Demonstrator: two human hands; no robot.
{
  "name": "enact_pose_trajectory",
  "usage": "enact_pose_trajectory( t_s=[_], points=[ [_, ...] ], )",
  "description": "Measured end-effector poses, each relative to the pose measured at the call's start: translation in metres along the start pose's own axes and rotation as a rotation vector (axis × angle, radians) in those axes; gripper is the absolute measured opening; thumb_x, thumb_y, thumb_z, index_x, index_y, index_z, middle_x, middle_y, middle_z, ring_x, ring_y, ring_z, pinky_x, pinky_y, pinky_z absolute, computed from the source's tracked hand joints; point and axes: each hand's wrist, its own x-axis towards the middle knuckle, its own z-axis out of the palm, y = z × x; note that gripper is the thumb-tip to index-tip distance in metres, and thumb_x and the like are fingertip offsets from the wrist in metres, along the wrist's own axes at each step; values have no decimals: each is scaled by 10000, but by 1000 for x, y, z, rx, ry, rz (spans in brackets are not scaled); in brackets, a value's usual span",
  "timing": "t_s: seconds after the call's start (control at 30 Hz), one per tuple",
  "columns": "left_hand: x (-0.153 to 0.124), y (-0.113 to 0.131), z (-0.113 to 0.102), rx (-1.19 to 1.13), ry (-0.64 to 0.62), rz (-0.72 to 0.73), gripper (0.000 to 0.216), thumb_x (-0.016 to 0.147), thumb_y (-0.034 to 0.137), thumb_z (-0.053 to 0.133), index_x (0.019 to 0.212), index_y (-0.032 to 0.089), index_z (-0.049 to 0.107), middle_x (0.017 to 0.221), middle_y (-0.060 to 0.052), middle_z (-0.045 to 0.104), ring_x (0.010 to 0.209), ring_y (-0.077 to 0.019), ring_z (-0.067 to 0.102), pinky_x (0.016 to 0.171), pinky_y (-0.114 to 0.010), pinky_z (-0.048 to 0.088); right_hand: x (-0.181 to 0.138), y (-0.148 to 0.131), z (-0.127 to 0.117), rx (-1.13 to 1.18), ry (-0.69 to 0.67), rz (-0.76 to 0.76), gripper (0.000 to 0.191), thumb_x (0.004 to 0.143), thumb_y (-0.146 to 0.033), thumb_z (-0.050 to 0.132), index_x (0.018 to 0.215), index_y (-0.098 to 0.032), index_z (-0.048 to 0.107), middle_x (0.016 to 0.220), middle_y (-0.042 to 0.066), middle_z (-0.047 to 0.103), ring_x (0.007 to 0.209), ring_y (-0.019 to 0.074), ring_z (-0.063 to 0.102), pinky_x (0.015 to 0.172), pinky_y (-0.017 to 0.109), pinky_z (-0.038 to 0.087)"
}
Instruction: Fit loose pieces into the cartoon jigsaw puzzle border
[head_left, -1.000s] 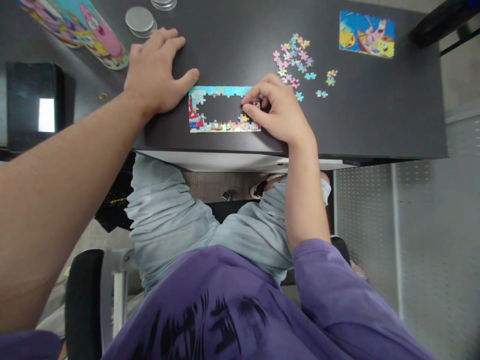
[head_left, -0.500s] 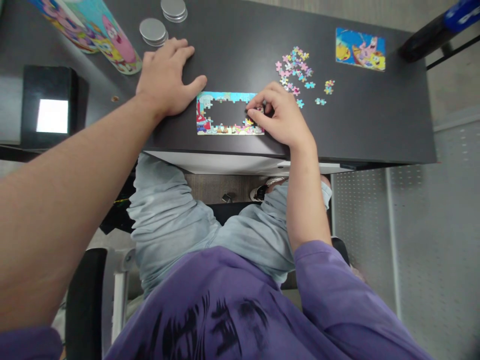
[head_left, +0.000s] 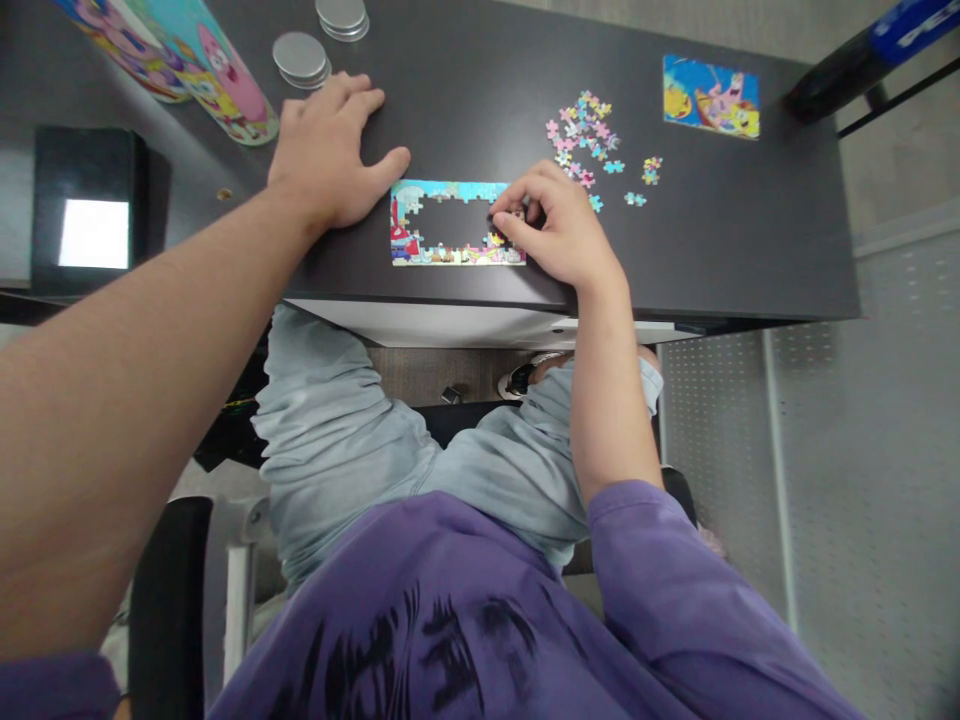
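A partly built jigsaw frame [head_left: 442,252] lies near the front edge of the dark desk [head_left: 750,230], its middle still bare. My left hand [head_left: 330,150] rests flat on the desk with fingers spread, its thumb touching the frame's left end. My right hand [head_left: 559,225] is curled over the frame's right end, thumb and fingers pinched on a small puzzle piece. A heap of loose puzzle pieces [head_left: 585,135] lies just beyond my right hand.
A small reference picture [head_left: 710,95] lies at the back right. Two colourful cartoon tubes [head_left: 202,65] and round metal lids [head_left: 300,55] sit at the back left. A black box [head_left: 86,210] stands left of the desk. A dark chair arm [head_left: 862,60] is far right.
The view has shifted slightly. My right hand's fingers have adjusted a little at the frame's right end; my left hand stays flat in the same place.
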Motion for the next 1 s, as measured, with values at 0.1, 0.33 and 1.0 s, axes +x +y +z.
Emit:
enact_pose_trajectory(
  t_s=[0.1,0.33,1.0],
  points=[
    [-1,1,0,11,5,-5,1206,933,909,477,1942,251,534,2049,15,435,1958,-355,304,1597,-707,171,0,-2,-1,-4,4,3,335,1176,-627,809,1107,-310,892,1166,79,784,926,282,679,988,481,645],
    [-1,-1,2,-19,-9,11,1155,974,935,493,1950,318,525,2049,72,423,1959,-365,278,1597,-707,147,1,-1,1,-50,-1,34,247,1180,-528,798,1107,-310,886,1196,77,808,922,280,688,1011,489,658],
    [-1,2,0,-4,11,4,1182,923,893,471,1930,281,555,2039,6,454,1954,-356,319,1603,-718,184,-1,-2,0,-30,16,20,175,1176,-463,825,1085,-319,866,1169,71,803,944,294,708,1003,486,655]
  ],
)
